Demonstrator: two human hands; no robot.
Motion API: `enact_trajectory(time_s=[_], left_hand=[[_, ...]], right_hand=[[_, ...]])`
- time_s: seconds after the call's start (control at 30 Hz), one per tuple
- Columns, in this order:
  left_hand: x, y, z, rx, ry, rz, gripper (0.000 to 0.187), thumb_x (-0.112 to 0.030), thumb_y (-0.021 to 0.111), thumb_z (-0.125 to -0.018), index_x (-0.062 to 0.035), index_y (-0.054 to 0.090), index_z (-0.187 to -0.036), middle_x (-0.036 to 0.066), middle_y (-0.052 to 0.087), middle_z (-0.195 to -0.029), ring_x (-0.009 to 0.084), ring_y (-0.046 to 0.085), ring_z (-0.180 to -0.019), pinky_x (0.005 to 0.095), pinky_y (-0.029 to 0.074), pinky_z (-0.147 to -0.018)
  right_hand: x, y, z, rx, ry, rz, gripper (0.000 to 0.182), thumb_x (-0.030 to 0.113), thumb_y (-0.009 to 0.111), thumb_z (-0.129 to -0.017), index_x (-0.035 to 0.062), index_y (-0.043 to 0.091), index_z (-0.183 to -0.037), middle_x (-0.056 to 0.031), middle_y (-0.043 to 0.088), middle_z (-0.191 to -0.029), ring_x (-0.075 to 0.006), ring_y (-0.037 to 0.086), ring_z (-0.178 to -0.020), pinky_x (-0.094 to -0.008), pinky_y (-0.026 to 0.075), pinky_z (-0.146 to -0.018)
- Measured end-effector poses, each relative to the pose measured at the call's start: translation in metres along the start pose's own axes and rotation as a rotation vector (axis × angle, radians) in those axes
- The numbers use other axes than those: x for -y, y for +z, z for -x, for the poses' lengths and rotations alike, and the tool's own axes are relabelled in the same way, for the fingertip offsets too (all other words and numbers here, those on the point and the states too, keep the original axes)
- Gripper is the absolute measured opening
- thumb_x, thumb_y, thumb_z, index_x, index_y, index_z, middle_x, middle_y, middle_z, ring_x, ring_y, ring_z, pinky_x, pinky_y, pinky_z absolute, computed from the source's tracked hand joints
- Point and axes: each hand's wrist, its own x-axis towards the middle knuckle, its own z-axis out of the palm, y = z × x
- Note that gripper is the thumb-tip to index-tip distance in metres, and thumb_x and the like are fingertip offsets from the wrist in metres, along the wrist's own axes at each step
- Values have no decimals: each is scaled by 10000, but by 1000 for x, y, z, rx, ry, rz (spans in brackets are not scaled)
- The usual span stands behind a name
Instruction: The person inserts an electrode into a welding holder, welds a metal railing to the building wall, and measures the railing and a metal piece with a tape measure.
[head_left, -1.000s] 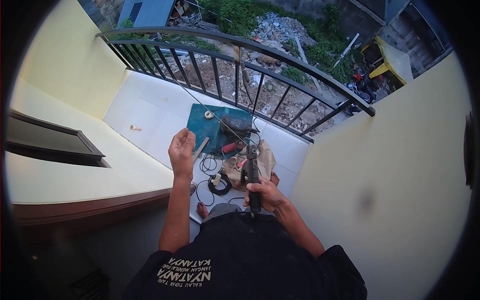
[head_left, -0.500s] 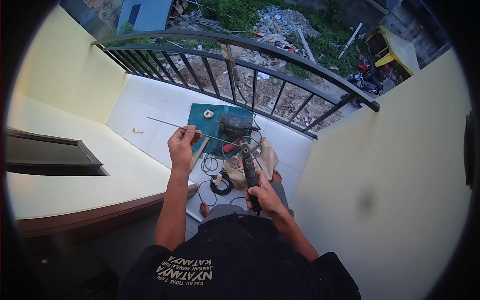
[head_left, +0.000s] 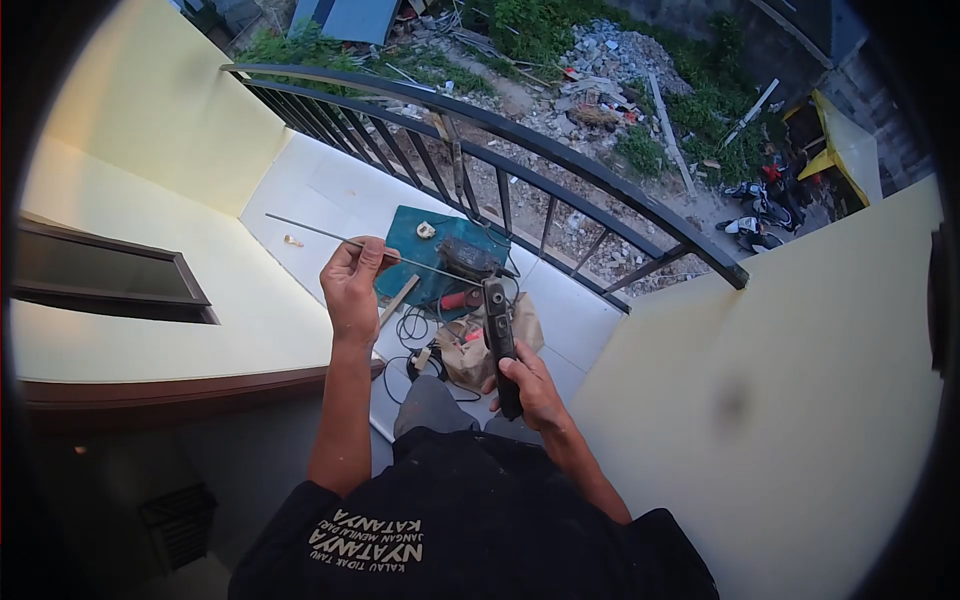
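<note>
My left hand (head_left: 352, 290) pinches a thin grey welding rod (head_left: 310, 229) between thumb and fingers, partway along it. The rod's left end sticks out free over the floor, and its right end reaches the head of a black electrode holder (head_left: 498, 325). Around the holder's handle my right hand (head_left: 532, 388) is closed, thumb on top, with the head pointing away from me. Below and beyond the hands, a dark bulky machine (head_left: 468, 258) and a red tool (head_left: 460, 300) lie on a teal mat (head_left: 405, 232). A crumpled tan bag (head_left: 468, 360) is nearer to me.
A dark metal railing (head_left: 575, 187) curves across the balcony's front, with a clamp-like piece (head_left: 454, 160) hanging on it. Black cables (head_left: 412, 322) and a wooden strip (head_left: 400, 298) lie on white tiles (head_left: 305, 185). Yellow walls (head_left: 760, 400) stand either side; rubble (head_left: 620, 60) lies below outside.
My view has tilted up and shifted, showing more ground beyond the railing. The left hand has moved slightly left in view. Both hands keep their hold on rod and holder.
</note>
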Motion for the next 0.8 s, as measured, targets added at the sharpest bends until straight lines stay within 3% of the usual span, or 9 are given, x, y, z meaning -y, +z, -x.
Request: enact_trajectory(time_s=[0.1, 0.17, 0.3, 0.33, 0.43, 0.53, 0.63, 0.7, 0.8], left_hand=[[-30, 10, 13, 75, 97, 26, 214, -188, 670, -960, 23, 645, -980, 99, 693, -871, 150, 662, -818, 280, 532, -813], [-50, 15, 24, 141, 190, 18, 206, -178, 674, -955, 23, 645, -983, 104, 699, -871, 151, 664, -833, 285, 526, -834], [-75, 10, 44, 273, 332, 97, 198, -159, 685, -940, 31, 644, -981, 127, 705, -861, 199, 671, -842, 376, 525, -878], [-79, 6, 49, 313, 374, 50, 195, -198, 673, -947, -9, 625, -959, 140, 697, -856, 230, 662, -831, 473, 488, -930], [-85, -4, 57, 314, 419, 7, 193, -199, 686, -937, -16, 625, -952, 141, 695, -850, 231, 657, -817, 474, 485, -925], [-84, -17, 59, 299, 446, 14, 189, -174, 720, -906, -4, 646, -943, 138, 699, -832, 227, 664, -804, 449, 504, -889], [-83, -36, 62, 265, 453, 19, 192, -165, 748, -883, 2, 669, -937, 129, 711, -809, 230, 681, -802, 421, 527, -855], [-80, -45, 65, 234, 461, 13, 206, -182, 750, -884, -1, 670, -942, 127, 711, -808, 232, 682, -806, 417, 533, -844], [-72, -60, 64, 187, 423, -28, 197, -172, 735, -897, 3, 661, -952, 139, 706, -837, 234, 678, -823, 405, 539, -838]], right_hand=[[-4, -10, -1, 37, -171, 115, 394, 156, 592, -914, 10, 495, -1266, -84, 519, -986, -173, 646, -777, -289, 543, -575], [-2, -12, -5, -19, -395, 329, 364, 105, 648, -843, -26, 522, -1158, -113, 402, -1263, -170, 636, -790, -263, 527, -597], [13, -1, -5, -139, -708, 712, 403, 57, 692, -787, -14, 522, -1145, -185, 491, -1348, -273, 630, -1046, -366, 520, -884], [11, 2, -6, -145, -706, 717, 403, 57, 692, -787, -14, 522, -1145, -185, 491, -1348, -273, 630, -1046, -366, 520, -884], [8, 15, -11, -208, -728, 549, 468, 33, 696, -766, -8, 518, -1197, -205, 532, -1341, -325, 579, -1172, -406, 461, -999], [15, 25, -14, -164, -640, 684, 538, 2, 685, -771, -1, 499, -1276, -210, 536, -1337, -348, 568, -1215, -400, 460, -1005], [3, 26, -30, -75, -757, 962, 613, -3, 687, -779, -1, 464, -1350, -209, 553, -1312, -354, 569, -1214, -393, 458, -1006], [-5, 31, -34, -30, -590, 824, 618, -9, 686, -778, -12, 467, -1356, -158, 568, -1281, -251, 603, -1124, -355, 464, -991], [-11, 39, -37, -31, -515, 750, 589, 0, 670, -784, -4, 486, -1344, -159, 585, -1257, -259, 593, -1150, -365, 464, -983]])
